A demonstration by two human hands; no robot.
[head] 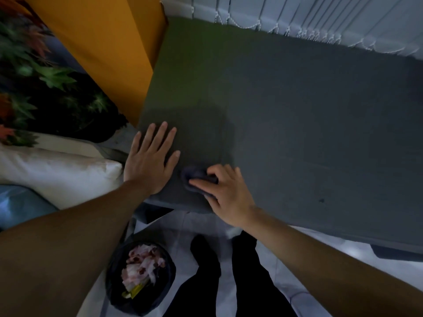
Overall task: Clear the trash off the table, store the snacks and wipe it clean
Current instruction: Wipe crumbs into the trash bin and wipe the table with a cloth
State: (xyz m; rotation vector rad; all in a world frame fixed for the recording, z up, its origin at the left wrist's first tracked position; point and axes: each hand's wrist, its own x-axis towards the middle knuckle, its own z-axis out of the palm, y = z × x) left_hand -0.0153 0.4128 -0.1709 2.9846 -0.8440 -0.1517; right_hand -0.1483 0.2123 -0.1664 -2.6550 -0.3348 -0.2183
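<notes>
A dark grey table [286,115] fills the middle and right of the head view. My left hand [150,160] lies flat on its near left corner, fingers straight and spread. My right hand [225,194] grips a small dark cloth [194,176] bunched on the tabletop just right of the left hand, fingers curled over it and thumb along its near side. On the floor below the table corner stands a black bin [139,280] holding crumpled pink and white wrappers and a yellow scrap.
An orange curtain [109,49] hangs at the table's left end. White vertical blinds [309,17] run along the far edge. A leaf-patterned cushion [45,88] and a white cushion [57,170] lie at left. My dark-trousered legs [229,282] stand on a pale tiled floor.
</notes>
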